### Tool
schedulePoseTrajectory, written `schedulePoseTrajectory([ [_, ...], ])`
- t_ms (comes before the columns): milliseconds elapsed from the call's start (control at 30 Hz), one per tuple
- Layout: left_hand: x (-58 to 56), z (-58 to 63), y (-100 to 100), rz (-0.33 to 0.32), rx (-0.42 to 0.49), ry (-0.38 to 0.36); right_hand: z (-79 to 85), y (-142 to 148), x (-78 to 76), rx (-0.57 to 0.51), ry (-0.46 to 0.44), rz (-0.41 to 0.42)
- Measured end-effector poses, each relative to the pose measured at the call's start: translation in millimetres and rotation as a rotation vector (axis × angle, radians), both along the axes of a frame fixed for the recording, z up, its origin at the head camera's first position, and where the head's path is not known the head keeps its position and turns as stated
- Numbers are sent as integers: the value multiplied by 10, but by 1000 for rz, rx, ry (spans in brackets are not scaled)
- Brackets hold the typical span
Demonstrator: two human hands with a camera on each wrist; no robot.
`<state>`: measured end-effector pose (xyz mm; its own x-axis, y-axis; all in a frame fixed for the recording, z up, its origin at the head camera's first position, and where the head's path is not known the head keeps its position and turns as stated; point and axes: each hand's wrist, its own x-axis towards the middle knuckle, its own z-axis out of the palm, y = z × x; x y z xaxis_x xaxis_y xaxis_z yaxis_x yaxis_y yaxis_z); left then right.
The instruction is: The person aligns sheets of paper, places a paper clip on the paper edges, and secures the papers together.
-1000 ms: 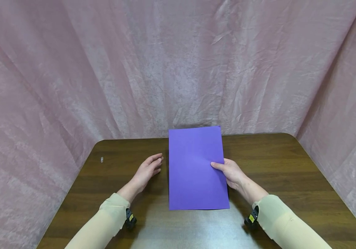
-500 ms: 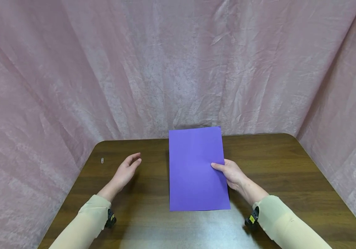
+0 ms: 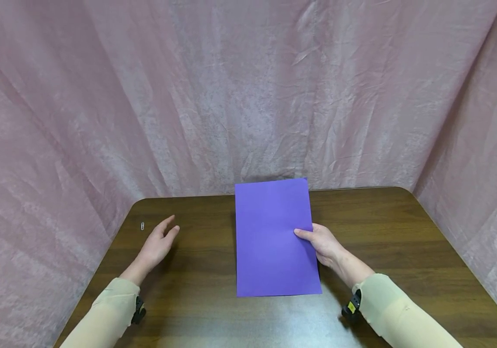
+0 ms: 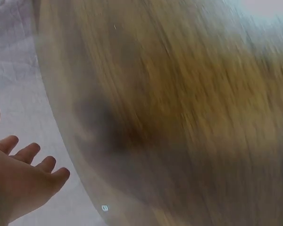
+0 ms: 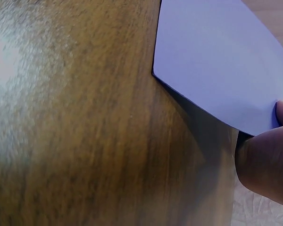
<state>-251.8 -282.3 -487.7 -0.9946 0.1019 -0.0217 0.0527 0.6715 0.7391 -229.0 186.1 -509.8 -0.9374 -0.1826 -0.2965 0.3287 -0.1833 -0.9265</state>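
My right hand (image 3: pixel 328 246) pinches the right edge of a purple sheet of paper (image 3: pixel 274 237), thumb on top and the other fingers hidden beneath. In the right wrist view the sheet (image 5: pixel 217 61) stands a little off the table along its near edge, casting a shadow. My left hand (image 3: pixel 154 245) is over the left part of the table with fingers spread and nothing in them. Just beyond it, to the left, lies a small paper clip (image 3: pixel 142 225); the left wrist view shows the clip (image 4: pixel 104 207) near the table's edge, apart from the hand (image 4: pixel 26 176).
The brown wooden table (image 3: pixel 361 212) has rounded far corners. A pink curtain (image 3: pixel 248 96) hangs right behind it and along both sides. Each wrist carries a black strap device, such as the right one (image 3: pixel 351 307).
My left hand has moved left, away from the paper's left edge and toward the paper clip. The right hand and the sheet have stayed almost where they were.
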Motion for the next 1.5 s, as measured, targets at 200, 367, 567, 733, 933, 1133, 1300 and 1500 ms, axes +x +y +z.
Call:
schedulePoseTrajectory([
  [200,11,-1,-137,8,-120,59,-6,11,0,-6,11,4],
  [367,25,-23,-270,22,-180,61,-10,21,-1,-14,12,5],
  [567,23,-80,-446,26,-332,46,-9,28,4,-9,12,-3],
  [733,39,-145,-591,25,-462,4,-3,28,12,-15,6,-5],
  [933,44,-184,-727,43,-524,-55,0,31,23,-16,5,-3],
  [1133,41,-189,-746,39,-538,-99,-12,30,18,-9,6,-7],
  [1300,25,-198,-703,33,-541,-137,-30,27,9,-3,5,-12],
  [1500,-32,-217,-673,20,-525,-156,-28,30,10,2,10,-9],
])
